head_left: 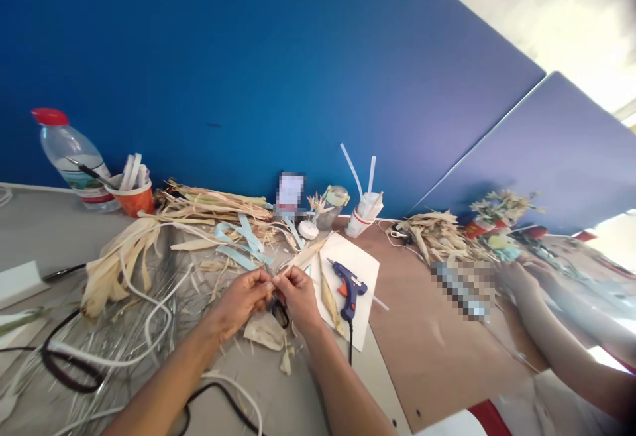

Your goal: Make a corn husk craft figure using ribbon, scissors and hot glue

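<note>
My left hand (247,298) and my right hand (298,293) meet fingertip to fingertip above the table. Both are closed in a pinch, and what lies between the fingers is too small to make out. A pale dried husk strip (309,255) extends up and right from my right fingertips. Just below the hands show the black handles of scissors (280,315). Beneath them lies a piece of husk (265,332). To the right, a blue glue gun (350,287) rests on white paper (365,277), beside a long husk leaf (328,295).
Husk bundles (218,203), light blue strips (248,237) and white cable (149,320) cover the left and back. A bottle (74,161), an orange cup (134,199) and a white cup (358,222) stand near the blue partition (278,78). Another person's arms (541,317) reach in at right.
</note>
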Demonstrator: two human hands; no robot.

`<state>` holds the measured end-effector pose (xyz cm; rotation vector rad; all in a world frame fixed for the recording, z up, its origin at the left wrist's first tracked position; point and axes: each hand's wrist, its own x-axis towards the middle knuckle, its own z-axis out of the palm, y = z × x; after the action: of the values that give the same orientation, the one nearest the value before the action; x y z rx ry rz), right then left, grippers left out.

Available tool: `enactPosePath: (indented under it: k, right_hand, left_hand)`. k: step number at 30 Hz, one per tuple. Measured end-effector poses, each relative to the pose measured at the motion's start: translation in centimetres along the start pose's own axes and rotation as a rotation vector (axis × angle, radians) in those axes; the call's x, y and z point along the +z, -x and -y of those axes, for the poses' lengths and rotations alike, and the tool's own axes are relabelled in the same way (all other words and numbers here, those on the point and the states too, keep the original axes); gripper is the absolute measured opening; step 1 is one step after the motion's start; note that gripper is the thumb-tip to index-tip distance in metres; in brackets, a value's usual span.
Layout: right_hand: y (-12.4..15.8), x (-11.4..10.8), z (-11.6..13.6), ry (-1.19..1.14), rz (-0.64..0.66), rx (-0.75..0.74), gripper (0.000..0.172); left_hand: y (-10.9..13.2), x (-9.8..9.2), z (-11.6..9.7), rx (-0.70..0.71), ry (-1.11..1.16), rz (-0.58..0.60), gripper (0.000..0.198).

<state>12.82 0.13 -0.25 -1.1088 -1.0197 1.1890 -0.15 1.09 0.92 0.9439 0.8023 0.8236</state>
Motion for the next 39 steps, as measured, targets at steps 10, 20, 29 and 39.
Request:
enactPosePath:
  k: [10,20,29,39]
  right_hand:
    - [-0.1,-0.2,-0.1,0.104,0.062,0.013,0.020]
    - [-0.2,-1.0,0.7,-0.096,0.298,0.084,0.023]
    - [-0.5,-1.1,0.4,-0.057,0.246,0.059,0.008]
    - [-0.7,-0.9,0.7,0.034,0.083,-0.025,0.008]
  left_hand:
    - [0.0,-0.7,-0.6,-0.044,-0.279,0.009,0.023]
    - [0.1,-0.9,-0.9,0.000,-0.223,-0.007,0.026]
    - [0.2,-0.6,-1.0,-0.020,-0.244,-0.013,0.026]
    - [0.0,-0.1,0.0,0.047,-0.158,-0.105,0.036]
